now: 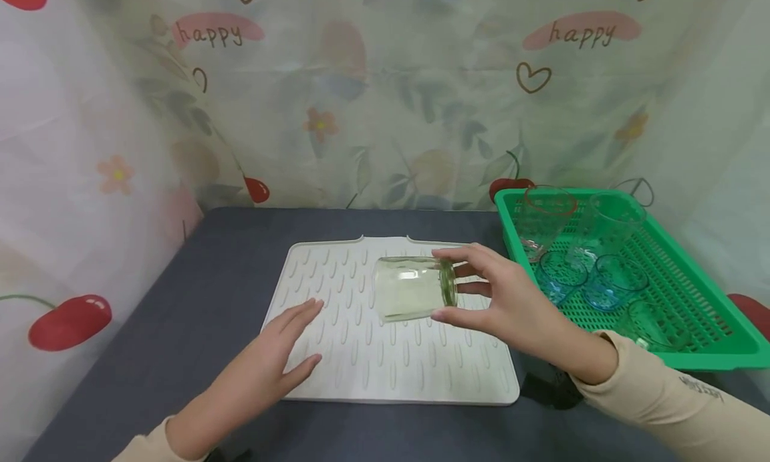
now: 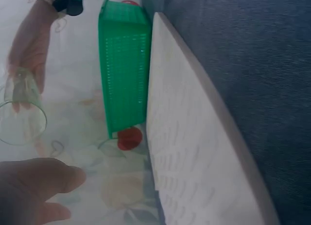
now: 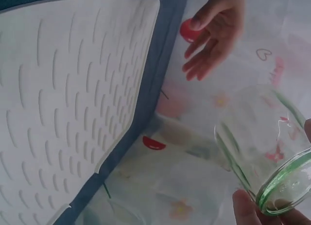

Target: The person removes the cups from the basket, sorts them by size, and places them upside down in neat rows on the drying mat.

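Right hand (image 1: 511,298) grips glass (image 1: 412,288) sideways over mat (image 1: 373,368), unplaced; left hand (image 1: 273,355) spread, empty; we count perhaps five glasses (image 1: 613,291) left in basket (image 1: 716,360).

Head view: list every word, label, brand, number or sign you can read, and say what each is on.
"happy": left pink patch on the cherry-print backdrop.
"happy": right pink patch on the same backdrop.
Dark lettering on the beige right sleeve: too small and blurred to read.
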The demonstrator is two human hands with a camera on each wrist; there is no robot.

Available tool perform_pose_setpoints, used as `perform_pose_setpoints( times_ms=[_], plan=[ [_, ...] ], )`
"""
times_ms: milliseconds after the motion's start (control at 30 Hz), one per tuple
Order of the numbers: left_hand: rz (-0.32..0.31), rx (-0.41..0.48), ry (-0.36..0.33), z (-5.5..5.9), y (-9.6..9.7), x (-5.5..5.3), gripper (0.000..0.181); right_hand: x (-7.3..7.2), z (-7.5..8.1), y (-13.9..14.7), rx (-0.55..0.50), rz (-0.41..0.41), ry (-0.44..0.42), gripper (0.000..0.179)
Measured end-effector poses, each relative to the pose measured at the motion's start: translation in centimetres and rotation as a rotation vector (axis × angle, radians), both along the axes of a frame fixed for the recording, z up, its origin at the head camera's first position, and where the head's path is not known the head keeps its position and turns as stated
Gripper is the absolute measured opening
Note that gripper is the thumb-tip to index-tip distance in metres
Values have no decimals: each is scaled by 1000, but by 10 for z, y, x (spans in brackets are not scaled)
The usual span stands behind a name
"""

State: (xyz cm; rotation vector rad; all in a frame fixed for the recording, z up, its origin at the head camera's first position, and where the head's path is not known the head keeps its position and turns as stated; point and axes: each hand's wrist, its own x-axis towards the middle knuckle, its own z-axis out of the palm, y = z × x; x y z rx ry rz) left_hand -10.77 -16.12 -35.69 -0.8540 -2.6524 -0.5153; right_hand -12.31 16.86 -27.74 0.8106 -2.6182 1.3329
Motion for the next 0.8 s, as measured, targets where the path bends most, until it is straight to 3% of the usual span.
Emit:
perform_pose_setpoints(
  times_ms=[67,267,533,800],
  plan=[
    [13,-25,28,-4,-5,4,68,-3,5,-3,18,8,15,64],
    [67,-60,20,-19,-17,11,66,-16,17,-14,57,15,15,63],
    [179,-178,-112,-45,-28,16,70,-40,30,-35,46,11,-48,63],
    [208,-196,-203,-59,-30,15,68,-66,30,-53,45,-21,-56,57]
  ],
)
